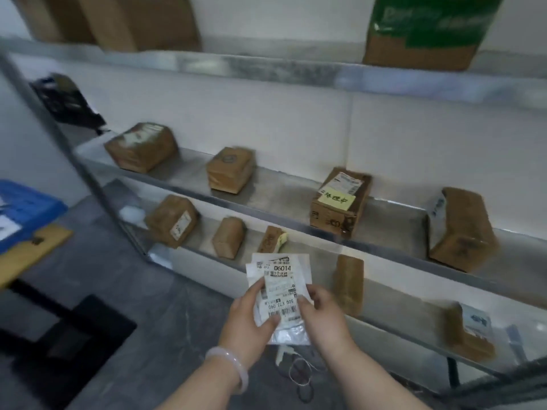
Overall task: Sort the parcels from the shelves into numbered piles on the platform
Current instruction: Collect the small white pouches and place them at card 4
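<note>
- Low in the middle of the frame, the left hand (251, 318) and the right hand (321, 318) hold a fanned stack of flat white parcels (278, 287) between them, in front of the shelving.
- The left hand is clamped on the stack: its thumb presses the front label near the barcode and its fingers curl behind. A pale bracelet (236, 369) sits on that wrist.
- The right hand pinches the stack's right edge between thumb and curled fingers.
- The top label reads 06014 (the label lower down reads upside down).
- Across the centre, the middle shelf (281, 193) carries four brown boxes (231, 170), well apart. The third from the left is a noted box (340, 208) with a yellow slip stuck on top.
- Below it, the lower shelf (396, 303) holds more small cartons (171, 220), all blurred.
- Along the top edge, large plain cartons (139, 22) stand at the upper left of the frame and a green-printed carton (426, 28) at the upper right.
- At the left edge, a blue crate (29, 208) lies with a yellow envelope (32, 250) just below it in the frame.
</note>
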Demonstrator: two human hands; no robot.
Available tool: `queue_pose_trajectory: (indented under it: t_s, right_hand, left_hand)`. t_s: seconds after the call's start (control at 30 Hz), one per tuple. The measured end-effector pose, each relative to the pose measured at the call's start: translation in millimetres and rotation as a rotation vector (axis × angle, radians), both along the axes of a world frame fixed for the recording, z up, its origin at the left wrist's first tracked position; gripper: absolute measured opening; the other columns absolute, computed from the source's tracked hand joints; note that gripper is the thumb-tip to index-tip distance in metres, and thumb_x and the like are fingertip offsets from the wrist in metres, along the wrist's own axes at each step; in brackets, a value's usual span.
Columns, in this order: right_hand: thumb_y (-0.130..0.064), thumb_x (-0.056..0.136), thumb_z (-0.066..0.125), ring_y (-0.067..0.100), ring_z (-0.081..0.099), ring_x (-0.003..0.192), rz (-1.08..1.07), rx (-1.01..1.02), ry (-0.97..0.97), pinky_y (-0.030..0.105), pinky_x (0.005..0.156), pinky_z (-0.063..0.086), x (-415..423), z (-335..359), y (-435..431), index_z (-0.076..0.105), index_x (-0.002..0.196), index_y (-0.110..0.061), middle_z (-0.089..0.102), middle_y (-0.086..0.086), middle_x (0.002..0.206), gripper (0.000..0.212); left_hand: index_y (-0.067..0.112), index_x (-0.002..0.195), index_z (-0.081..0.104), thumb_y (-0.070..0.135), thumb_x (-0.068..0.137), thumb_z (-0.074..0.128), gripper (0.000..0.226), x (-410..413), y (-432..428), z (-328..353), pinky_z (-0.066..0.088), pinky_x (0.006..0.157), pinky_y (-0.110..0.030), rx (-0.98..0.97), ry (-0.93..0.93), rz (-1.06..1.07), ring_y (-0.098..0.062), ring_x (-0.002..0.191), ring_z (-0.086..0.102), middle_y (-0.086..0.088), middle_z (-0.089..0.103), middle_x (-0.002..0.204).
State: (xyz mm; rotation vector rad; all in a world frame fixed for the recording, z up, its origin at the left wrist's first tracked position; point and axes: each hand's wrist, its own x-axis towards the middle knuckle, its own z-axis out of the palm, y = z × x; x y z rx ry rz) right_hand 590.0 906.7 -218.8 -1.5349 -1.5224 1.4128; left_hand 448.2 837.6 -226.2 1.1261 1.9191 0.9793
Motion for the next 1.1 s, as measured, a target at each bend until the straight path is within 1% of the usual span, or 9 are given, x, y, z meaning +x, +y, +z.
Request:
queue_pose_trajectory:
  t_s: [0.07, 0.17, 0.23, 0.3, 0.4, 0.53, 0.73, 0.9, 1.1]
  right_hand:
    - [-0.018, 0.094, 0.056, 0.012, 0.066, 0.090, 0.068, 0.037, 0.002, 0.018, 0.066, 0.052, -41, 16, -5, 0.052, 0.117, -0.030, 0.064, -0.008, 0.106, 0.026]
    - [-0.013, 0.091, 0.059, 0.015, 0.067, 0.092, 0.195, 0.077, 0.036, 0.031, 0.077, 0.057, -109, 33, -19, 0.048, 0.112, -0.040, 0.063, -0.009, 0.109, 0.036]
    - [-0.011, 0.090, 0.060, 0.015, 0.067, 0.091, 0.279, 0.097, 0.054, 0.034, 0.080, 0.057, -156, 38, -32, 0.049, 0.104, -0.043, 0.064, -0.008, 0.108, 0.036]
    - [-0.010, 0.090, 0.060, 0.012, 0.064, 0.091, 0.338, 0.119, 0.060, 0.024, 0.077, 0.054, -202, 39, -44, 0.049, 0.106, -0.038, 0.063, -0.006, 0.107, 0.035]
    - [-0.008, 0.091, 0.059, 0.009, 0.061, 0.090, 0.417, 0.093, 0.061, 0.013, 0.069, 0.048, -274, 42, -66, 0.046, 0.110, -0.028, 0.060, -0.006, 0.105, 0.030]
    - [-0.006, 0.087, 0.061, 0.012, 0.066, 0.090, 0.516, 0.053, 0.091, 0.033, 0.081, 0.056, -367, 51, -94, 0.049, 0.097, -0.027, 0.064, 0.000, 0.104, 0.026]
    - [-0.006, 0.085, 0.064, 0.016, 0.068, 0.090, 0.595, 0.037, 0.117, 0.041, 0.085, 0.056, -483, 56, -125, 0.053, 0.096, -0.025, 0.066, -0.002, 0.101, 0.025]
    - [-0.004, 0.086, 0.062, 0.010, 0.066, 0.089, 0.644, 0.040, 0.089, 0.030, 0.078, 0.056, -558, 50, -121, 0.055, 0.097, -0.025, 0.066, -0.007, 0.100, 0.025]
    - [-0.002, 0.088, 0.058, 0.001, 0.063, 0.087, 0.730, 0.075, 0.045, 0.014, 0.063, 0.050, -651, 39, -89, 0.054, 0.102, -0.025, 0.063, -0.011, 0.101, 0.027]
  left_hand:
    - [0.047, 0.135, 0.040, 0.026, 0.077, 0.073, 0.070, -35, -20, 15, 0.043, 0.105, -0.030, 0.039, -0.009, 0.067, -0.004, 0.117, 0.052, 0.008, 0.051, 0.128]
    - [0.048, 0.131, 0.039, 0.024, 0.077, 0.074, 0.069, -93, -50, 28, 0.044, 0.099, -0.020, 0.067, -0.013, 0.165, 0.002, 0.115, 0.053, 0.011, 0.054, 0.128]
    - [0.052, 0.130, 0.040, 0.032, 0.074, 0.074, 0.068, -133, -70, 32, 0.045, 0.101, -0.025, 0.087, -0.002, 0.247, 0.001, 0.116, 0.053, 0.011, 0.054, 0.129]
    - [0.056, 0.129, 0.041, 0.045, 0.068, 0.071, 0.069, -176, -89, 30, 0.045, 0.103, -0.033, 0.088, 0.017, 0.314, -0.001, 0.118, 0.053, 0.012, 0.054, 0.129]
    - [0.057, 0.129, 0.040, 0.049, 0.067, 0.071, 0.070, -241, -121, 34, 0.043, 0.104, -0.032, 0.078, 0.017, 0.392, -0.001, 0.118, 0.053, 0.013, 0.053, 0.130]
    - [0.042, 0.137, 0.040, 0.033, 0.080, 0.074, 0.067, -318, -161, 54, 0.033, 0.105, -0.019, 0.073, 0.046, 0.492, -0.002, 0.122, 0.044, 0.012, 0.046, 0.134]
    - [0.037, 0.139, 0.039, 0.030, 0.084, 0.070, 0.064, -417, -201, 66, 0.026, 0.101, -0.012, 0.062, 0.059, 0.592, 0.001, 0.117, 0.039, 0.011, 0.041, 0.132]
    - [0.041, 0.136, 0.042, 0.028, 0.084, 0.069, 0.060, -480, -208, 57, 0.030, 0.107, -0.018, 0.048, 0.023, 0.636, -0.001, 0.124, 0.041, 0.012, 0.043, 0.138]
    - [0.041, 0.138, 0.037, 0.023, 0.087, 0.065, 0.061, -557, -181, 50, 0.021, 0.099, -0.009, 0.012, 0.070, 0.676, 0.006, 0.115, 0.033, 0.016, 0.038, 0.134]
